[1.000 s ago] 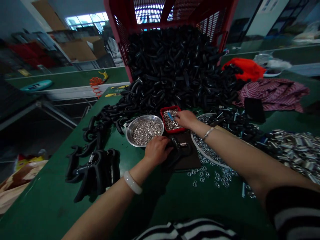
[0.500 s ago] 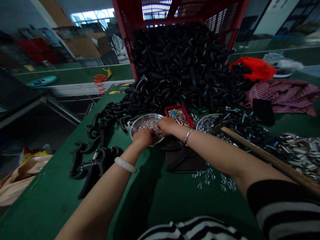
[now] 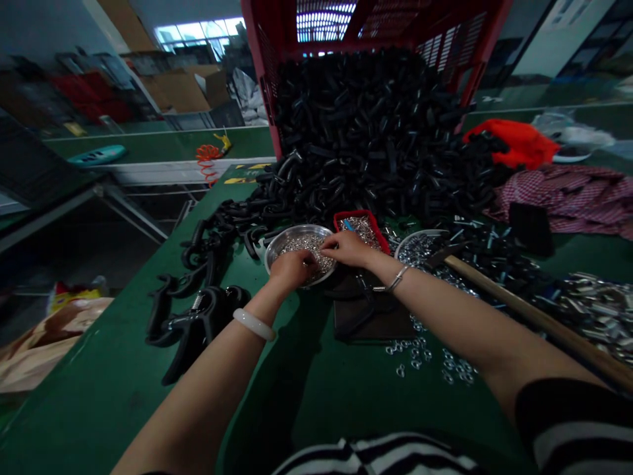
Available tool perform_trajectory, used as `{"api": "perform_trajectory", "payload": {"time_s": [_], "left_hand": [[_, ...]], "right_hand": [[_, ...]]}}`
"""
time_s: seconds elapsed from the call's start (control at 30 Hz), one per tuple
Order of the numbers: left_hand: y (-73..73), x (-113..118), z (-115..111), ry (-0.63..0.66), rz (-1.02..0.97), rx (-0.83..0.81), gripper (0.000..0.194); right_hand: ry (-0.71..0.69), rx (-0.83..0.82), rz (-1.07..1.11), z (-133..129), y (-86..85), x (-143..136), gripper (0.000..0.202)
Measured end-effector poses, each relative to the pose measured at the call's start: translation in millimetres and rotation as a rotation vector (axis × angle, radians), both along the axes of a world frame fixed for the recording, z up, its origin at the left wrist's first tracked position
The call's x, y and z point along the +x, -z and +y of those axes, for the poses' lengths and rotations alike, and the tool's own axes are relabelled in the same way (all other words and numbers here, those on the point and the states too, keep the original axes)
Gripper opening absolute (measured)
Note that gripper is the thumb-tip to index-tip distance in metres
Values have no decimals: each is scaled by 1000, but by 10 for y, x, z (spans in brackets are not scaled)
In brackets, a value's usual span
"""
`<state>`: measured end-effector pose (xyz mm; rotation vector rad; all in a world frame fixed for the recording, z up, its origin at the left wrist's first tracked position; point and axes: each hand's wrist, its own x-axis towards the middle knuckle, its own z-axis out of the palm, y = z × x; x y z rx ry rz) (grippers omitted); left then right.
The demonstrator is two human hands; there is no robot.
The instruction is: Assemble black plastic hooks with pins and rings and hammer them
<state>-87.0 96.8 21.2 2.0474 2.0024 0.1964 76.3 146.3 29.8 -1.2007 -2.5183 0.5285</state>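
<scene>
A round metal bowl [image 3: 271, 251] of small shiny metal parts [image 3: 307, 243] stands on the green table. My left hand [image 3: 293, 269] is over the bowl's near left side, its fingers curled down toward the parts; what they hold is hidden. Over the right side of the same bowl is my right hand [image 3: 346, 249], thumb and fingertips pinched together on something too small to make out. Just behind that hand sits a red tray [image 3: 380, 237] of metal pins with a blue item in it. A black clamp-like piece [image 3: 363, 310] lies on a dark block [image 3: 395, 324] below my right wrist.
A red crate [image 3: 267, 86] spills a large heap of black parts [image 3: 366, 138] behind the bowls. Assembled black clamps [image 3: 190, 320] lie at left. On the right are a wooden-handled hammer [image 3: 514, 300], another bowl of bolts [image 3: 415, 249], loose rings [image 3: 415, 349] and metal sleeves [image 3: 593, 307].
My right hand has lifted slightly from the parts and moved toward the bowl's right edge. My left hand remains in the bowl. The whole view has shifted a little.
</scene>
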Motion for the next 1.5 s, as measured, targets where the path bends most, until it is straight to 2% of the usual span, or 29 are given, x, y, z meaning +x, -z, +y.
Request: {"api": "perform_trajectory", "payload": {"time_s": [0.07,0.17,0.23,0.33,0.43,0.6,0.73,0.83,1.17,1.37,1.5], "left_hand": [[14,28,13,40,-3,-19,20],[38,58,40,68,26,-49,20],[45,75,59,84,55,-39,22],[41,108,84,137,126,-33,24],[33,144,96,181,201,-22,23],[45,132,79,107,134,29,25],[68,86,65,53,91,51,23],[75,80,66,68,88,24,21],[59,149,107,176,104,-19,24],[75,144,115,90,52,-30,24],[17,148,57,29,53,45,22]], "right_hand": [[48,-29,105,-57,-35,132,21],[142,-60,215,-192,-88,470,20],[194,-44,163,-314,-105,752,20],[228,-22,-24,-532,-75,1125,18],[231,11,-171,-749,8,1298,21],[301,65,-260,-961,159,1222,25],[318,119,-255,-991,242,1180,24],[320,118,-224,-993,275,1196,25],[316,105,-127,-999,280,1202,21],[266,80,-93,-995,240,1222,21],[269,44,-31,-984,250,1238,21]]}}
